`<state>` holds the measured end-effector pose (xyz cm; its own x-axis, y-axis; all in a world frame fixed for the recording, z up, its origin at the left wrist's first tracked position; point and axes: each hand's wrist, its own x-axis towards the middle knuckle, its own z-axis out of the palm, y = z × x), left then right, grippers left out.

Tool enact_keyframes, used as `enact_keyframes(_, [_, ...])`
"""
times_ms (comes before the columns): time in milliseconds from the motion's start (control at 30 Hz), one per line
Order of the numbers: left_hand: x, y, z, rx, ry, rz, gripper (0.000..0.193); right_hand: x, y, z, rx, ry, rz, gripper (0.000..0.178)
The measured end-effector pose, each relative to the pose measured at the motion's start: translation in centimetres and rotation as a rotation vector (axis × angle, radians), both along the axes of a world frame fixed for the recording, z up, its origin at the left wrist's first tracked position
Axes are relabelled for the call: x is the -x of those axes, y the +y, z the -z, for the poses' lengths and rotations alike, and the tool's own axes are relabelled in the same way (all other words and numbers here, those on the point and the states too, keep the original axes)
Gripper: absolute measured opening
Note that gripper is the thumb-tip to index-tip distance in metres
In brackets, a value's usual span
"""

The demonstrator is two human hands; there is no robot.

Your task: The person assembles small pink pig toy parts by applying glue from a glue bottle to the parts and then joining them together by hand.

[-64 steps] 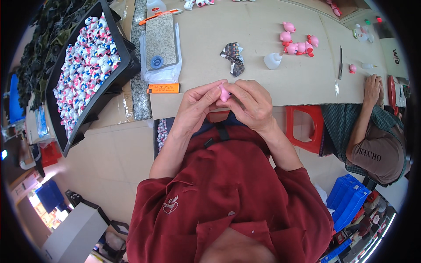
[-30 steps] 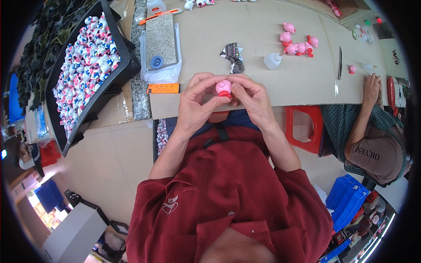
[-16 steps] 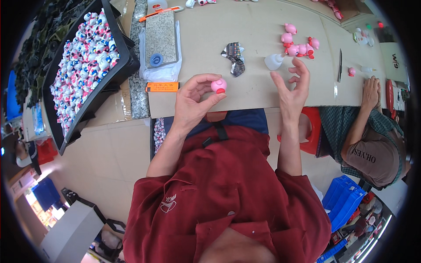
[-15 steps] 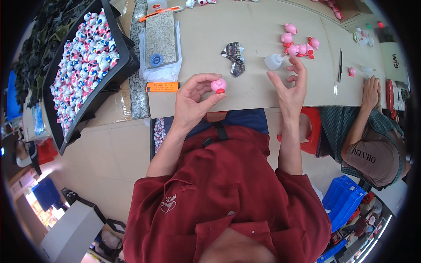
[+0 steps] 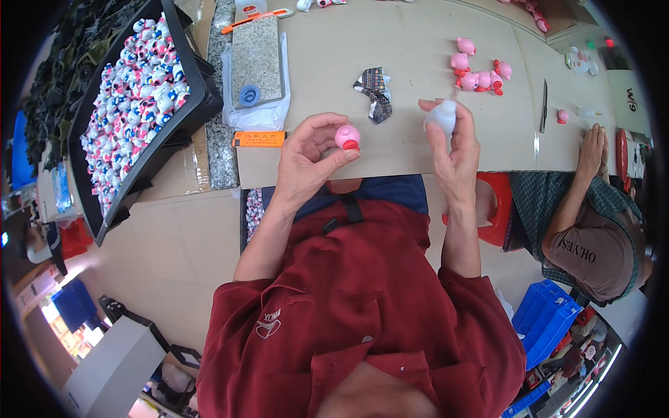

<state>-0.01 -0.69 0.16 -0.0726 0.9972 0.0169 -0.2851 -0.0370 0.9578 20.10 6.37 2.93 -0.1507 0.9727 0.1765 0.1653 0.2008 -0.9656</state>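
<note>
At far left, a deep black plastic tray (image 5: 202,97) sat tilted against the tan tabletop (image 5: 404,63), heaped with many small glossy figures in pink, white and blue (image 5: 132,83). Just right of it lay a speckled grey stone slab (image 5: 256,49) inside a clear plastic bag, a blue ring resting on its near end, and an orange rectangular box (image 5: 259,138) lay near the table edge.

Left of centre, the left hand (image 5: 310,157) was closed in a fingertip pinch on a small round pink plastic pig figure with a red base (image 5: 347,136), raised just above the table edge. Behind it lay a crumpled piece of dark patterned foil (image 5: 374,90).

Right of centre, the right hand (image 5: 456,157) was wrapped around a small white squeeze bottle with a tapered nozzle (image 5: 442,115), nozzle up, held apart from the pig. By this arrangement the piece in hand appeared unfinished, the bottle not yet brought to it.

Farther right, a cluster of smooth pink pig figures (image 5: 477,70) stood together on the table, probably completed pieces; their number was small against the heaped tray. A slim dark blade-like tool (image 5: 543,104) lay beyond them, near one lone pink figure (image 5: 562,115). At far right, another person's hand (image 5: 594,139) rested flat on the table.
</note>
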Motion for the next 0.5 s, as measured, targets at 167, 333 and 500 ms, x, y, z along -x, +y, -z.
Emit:
enact_keyframes(167, [0.1,0.0,0.1,0.030,-0.037,0.016,0.041,-0.4,-1.9,-0.8,-0.112,-0.102,-0.062,0.033])
enact_keyframes(333, [-0.1,0.0,-0.1,0.009,-0.031,-0.010,0.040,-0.1,-2.4,-2.4,-0.193,-0.156,-0.148,0.032])
enact_keyframes(500, [0.0,0.0,-0.2,0.024,-0.009,-0.003,0.039,0.4,-2.6,-2.3,-0.232,-0.190,-0.180,0.032])
